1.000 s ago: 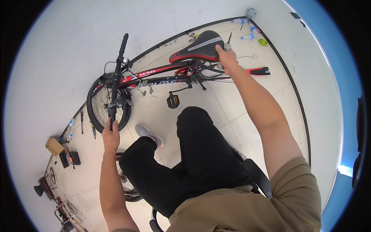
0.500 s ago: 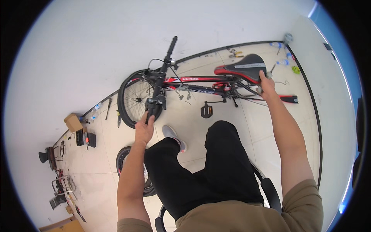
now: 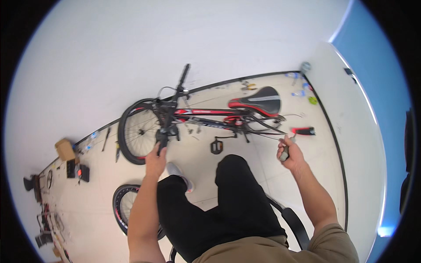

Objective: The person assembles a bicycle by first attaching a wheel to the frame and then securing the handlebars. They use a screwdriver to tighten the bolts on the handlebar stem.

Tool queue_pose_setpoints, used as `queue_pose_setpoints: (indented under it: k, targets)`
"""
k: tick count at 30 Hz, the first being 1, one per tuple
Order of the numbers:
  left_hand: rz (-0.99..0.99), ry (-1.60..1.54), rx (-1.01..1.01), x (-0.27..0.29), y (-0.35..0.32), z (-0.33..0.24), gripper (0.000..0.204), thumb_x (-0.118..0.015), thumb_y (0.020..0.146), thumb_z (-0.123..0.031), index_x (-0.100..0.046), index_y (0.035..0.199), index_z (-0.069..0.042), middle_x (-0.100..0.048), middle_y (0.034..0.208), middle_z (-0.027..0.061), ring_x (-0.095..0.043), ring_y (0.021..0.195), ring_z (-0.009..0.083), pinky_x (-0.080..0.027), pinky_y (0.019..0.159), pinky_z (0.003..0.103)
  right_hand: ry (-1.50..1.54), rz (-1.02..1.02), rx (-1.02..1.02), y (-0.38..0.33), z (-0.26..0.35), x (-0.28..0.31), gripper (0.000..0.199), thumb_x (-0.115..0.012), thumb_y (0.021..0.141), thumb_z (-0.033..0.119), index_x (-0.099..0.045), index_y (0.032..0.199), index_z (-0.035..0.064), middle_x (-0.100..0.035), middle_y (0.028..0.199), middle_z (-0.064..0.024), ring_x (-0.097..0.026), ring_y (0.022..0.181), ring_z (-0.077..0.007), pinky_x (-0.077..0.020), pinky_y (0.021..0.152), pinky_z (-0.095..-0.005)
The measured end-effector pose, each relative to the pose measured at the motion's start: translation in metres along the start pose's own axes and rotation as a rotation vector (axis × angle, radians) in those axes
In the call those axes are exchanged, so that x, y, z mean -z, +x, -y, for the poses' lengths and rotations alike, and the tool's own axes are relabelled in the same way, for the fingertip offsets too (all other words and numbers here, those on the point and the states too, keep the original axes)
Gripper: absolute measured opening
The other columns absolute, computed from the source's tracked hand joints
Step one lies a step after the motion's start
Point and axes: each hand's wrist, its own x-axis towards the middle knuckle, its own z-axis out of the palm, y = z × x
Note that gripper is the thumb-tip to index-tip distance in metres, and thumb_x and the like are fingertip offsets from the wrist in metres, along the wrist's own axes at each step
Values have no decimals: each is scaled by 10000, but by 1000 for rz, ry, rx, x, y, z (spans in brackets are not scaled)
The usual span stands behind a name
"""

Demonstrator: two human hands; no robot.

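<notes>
A black and red bicycle leans along a white wall, front wheel to the left, black saddle to the right. My left hand grips the near handlebar grip. My right hand is off the bike, below the saddle, and is closed around a small grey tool. I sit on a black chair, my legs in black trousers stretched toward the bike.
A loose pedal lies on the tiled floor under the frame. A spare wheel lies by my left leg. A cardboard box, tools and parts line the wall at left. Bottles and a green item sit in the right corner.
My right hand has left the saddle and dropped toward me, now holding a small tool. My left hand stays on the handlebar grip. The view has shifted so the bike sits more central.
</notes>
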Motion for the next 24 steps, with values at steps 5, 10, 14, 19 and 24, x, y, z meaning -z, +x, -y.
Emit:
queue_pose_setpoints:
  k: [5,10,14,19,24]
  targets:
    - [66,-98,95,-10,5,1,468,-646,958,-298,-628,1314,5,-709,959,256,-707,893,337,-535,793,414,85,-25,-35,-99,-14,19,153,-617,919,152,-521,971,44,-540,843,-77,-528,663,-175,-470,559,-298]
    - [120,-182,204,-6,0,-36,433,-612,971,-304,-638,1327,-60,-560,589,67,-542,421,166,-422,395,353,282,-26,26,-132,-45,17,109,-566,880,39,-495,961,23,-546,889,-99,-549,716,-193,-488,586,-314]
    - [98,-155,183,-7,-1,-32,443,-602,980,-316,-627,1336,-54,-573,600,74,-546,429,173,-418,396,345,281,161,-33,-113,-37,34,121,-598,908,84,-503,973,51,-561,908,-70,-522,673,-120,-390,502,-229]
    - [101,-133,137,-12,2,-16,449,-600,989,-326,-618,1347,-54,-557,583,66,-525,415,161,-401,384,345,-227,-44,267,-121,-31,1,269,-618,870,121,-573,1105,-3,-552,843,-54,-515,685,-114,-373,525,-253]
    - [85,-141,140,-12,4,-11,439,-593,1014,-330,-608,1361,-61,-509,527,39,-486,371,152,-371,363,328,-697,-227,557,-109,-47,4,560,-631,837,107,-553,1370,-44,-511,800,-7,-466,608,-92,-386,540,-284]
